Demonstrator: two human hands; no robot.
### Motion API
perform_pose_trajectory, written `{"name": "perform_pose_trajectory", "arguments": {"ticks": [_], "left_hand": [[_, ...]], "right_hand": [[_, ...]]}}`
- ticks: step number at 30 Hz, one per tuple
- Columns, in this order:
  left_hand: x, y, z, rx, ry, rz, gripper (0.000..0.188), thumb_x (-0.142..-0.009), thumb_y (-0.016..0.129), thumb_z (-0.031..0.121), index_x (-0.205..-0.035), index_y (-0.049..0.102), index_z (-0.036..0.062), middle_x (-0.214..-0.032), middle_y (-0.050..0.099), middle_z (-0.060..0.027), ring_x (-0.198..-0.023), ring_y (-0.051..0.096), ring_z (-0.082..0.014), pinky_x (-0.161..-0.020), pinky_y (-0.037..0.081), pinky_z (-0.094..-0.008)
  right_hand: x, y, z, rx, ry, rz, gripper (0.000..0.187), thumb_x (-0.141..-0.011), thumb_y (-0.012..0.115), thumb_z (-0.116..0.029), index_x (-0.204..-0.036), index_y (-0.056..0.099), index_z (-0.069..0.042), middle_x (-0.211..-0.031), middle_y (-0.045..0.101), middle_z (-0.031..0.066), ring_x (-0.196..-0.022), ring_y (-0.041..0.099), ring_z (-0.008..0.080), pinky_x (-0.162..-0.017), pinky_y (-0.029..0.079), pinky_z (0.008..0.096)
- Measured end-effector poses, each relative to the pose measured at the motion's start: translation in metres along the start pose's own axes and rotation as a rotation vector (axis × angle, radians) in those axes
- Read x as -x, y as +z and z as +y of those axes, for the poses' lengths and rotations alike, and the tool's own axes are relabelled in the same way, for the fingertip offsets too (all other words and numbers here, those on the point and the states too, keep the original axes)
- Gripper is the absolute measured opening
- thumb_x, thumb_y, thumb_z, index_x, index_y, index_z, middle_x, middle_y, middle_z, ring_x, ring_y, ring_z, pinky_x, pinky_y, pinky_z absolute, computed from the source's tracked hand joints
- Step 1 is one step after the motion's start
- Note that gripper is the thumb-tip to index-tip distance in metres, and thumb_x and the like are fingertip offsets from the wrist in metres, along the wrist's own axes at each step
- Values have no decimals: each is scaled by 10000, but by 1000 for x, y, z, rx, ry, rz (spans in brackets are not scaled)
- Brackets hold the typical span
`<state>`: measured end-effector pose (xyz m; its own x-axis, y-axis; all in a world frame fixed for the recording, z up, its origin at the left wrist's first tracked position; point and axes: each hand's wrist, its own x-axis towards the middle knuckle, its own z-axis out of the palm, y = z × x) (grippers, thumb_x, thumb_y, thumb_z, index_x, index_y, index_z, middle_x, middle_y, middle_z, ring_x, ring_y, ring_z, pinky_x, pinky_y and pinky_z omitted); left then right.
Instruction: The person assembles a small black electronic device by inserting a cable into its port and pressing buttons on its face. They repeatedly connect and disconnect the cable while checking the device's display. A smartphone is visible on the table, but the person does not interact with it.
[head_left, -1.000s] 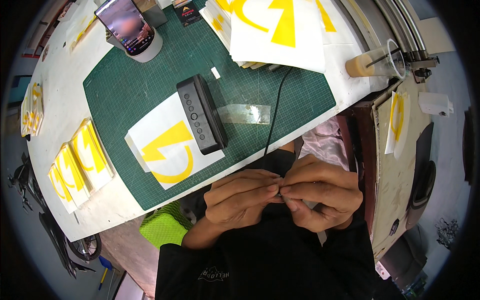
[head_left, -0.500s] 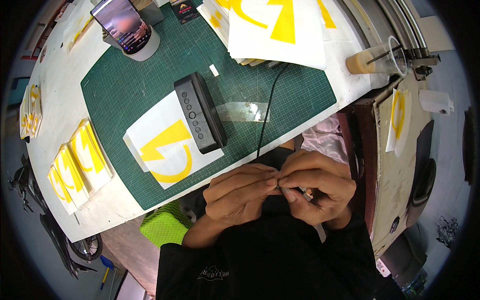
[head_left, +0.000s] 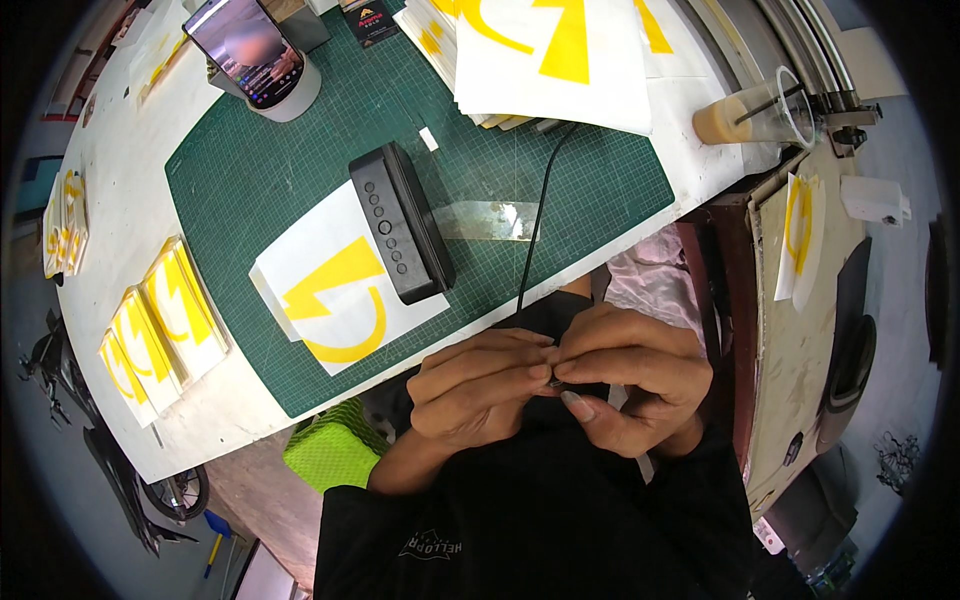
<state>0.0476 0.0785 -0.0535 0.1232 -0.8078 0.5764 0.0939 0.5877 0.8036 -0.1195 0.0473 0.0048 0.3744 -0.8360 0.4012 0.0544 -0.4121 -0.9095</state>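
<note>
My left hand [head_left: 478, 388] and my right hand [head_left: 640, 375] meet just off the table's near edge, above my lap. A small dark piece [head_left: 556, 382], too small to name, shows at their fingertips. My left thumb and fingers pinch at it. The curled right index fingertip touches it, and the right thumb sits slightly lower, with a gap below the index finger. A black cable [head_left: 538, 215] runs over the table edge toward my hands; its lower end is hidden. Closest on the mat is a black box-shaped speaker [head_left: 400, 222] with a row of buttons, lying on a yellow-printed white sheet [head_left: 345, 310].
A green cutting mat [head_left: 240, 200] covers much of the white table. Yellow-printed sheets [head_left: 550, 70] are stacked at the back, and smaller stacks [head_left: 182, 305] lie at the left. A phone [head_left: 245, 50] leans in a white holder. A plastic cup [head_left: 745, 117] lies tilted at the right.
My right thumb has drawn down slightly from the index finger, uncovering the small dark piece. Both hands otherwise stay in place, and the view has shifted a little.
</note>
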Motion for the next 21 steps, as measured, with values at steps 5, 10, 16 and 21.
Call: {"name": "perform_pose_trajectory", "arguments": {"ticks": [5,10,16,21], "left_hand": [[1,0,0,-6,9,5,202,-770,807,-74,-946,709,-51,-861,731,-162,-798,759,-293,-741,675,-415],[2,-1,1,-23,13,-10,207,-770,812,-64,-949,710,-48,-867,736,-164,-802,760,-293,-746,675,-409],[1,0,1,-37,-1,-14,195,-770,814,-59,-938,715,-46,-865,738,-156,-805,760,-288,-754,674,-402],[-1,2,-1,-39,-6,-23,190,-769,809,-69,-937,720,-50,-871,739,-162,-804,760,-292,-745,674,-399]], "right_hand": [[2,1,1,27,-18,9,202,-794,751,21,-974,725,108,-928,707,220,-780,723,270,-672,588,311],[1,1,3,33,-47,10,193,-778,752,31,-955,729,104,-907,708,214,-763,719,263,-647,580,308],[1,-1,8,10,-80,20,205,-771,750,42,-964,731,108,-905,709,214,-747,713,259,-623,568,306],[1,-3,10,33,-76,17,207,-777,743,51,-973,726,116,-912,705,224,-740,707,257,-623,564,307]]}}
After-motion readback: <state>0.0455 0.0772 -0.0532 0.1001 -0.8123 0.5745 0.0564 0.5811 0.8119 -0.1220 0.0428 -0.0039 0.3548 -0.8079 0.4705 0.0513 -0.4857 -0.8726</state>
